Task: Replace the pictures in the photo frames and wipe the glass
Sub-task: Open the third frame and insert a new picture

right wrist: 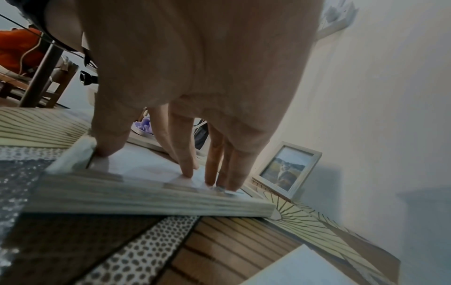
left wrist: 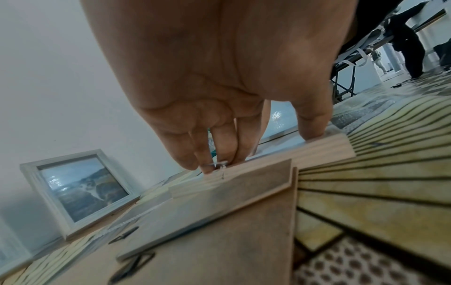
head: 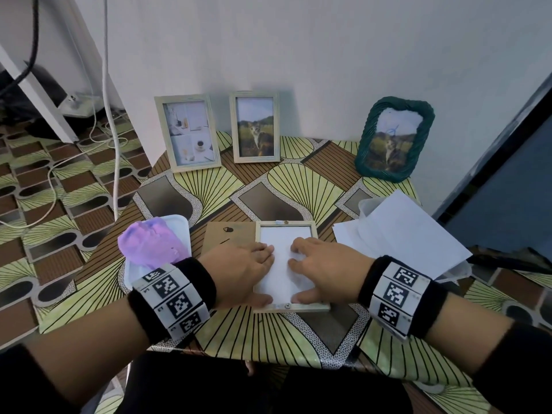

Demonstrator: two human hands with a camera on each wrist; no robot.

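Observation:
A pale wooden photo frame [head: 312, 231] lies face down at the table's near middle, with a white sheet [head: 282, 276] set in its back. My left hand [head: 254, 273] lies on the sheet's left side with straight fingers, its thumb at the near rail. In the left wrist view the left hand's fingertips [left wrist: 207, 167] touch a small metal tab [left wrist: 220, 164] on the frame's rail [left wrist: 324, 146]. My right hand [head: 310, 273] presses spread fingers [right wrist: 187, 169] on the sheet [right wrist: 146, 165], thumb at the near corner. The brown backing board [head: 227, 234] lies to the frame's left.
A purple cloth [head: 149, 243] sits on a white tray [head: 179, 222] at the left. Loose white sheets [head: 403, 234] lie at the right. Two pale frames [head: 191, 134] [head: 256, 127] and a green woven frame [head: 394, 138] stand against the back wall. Cables run over the floor at the left.

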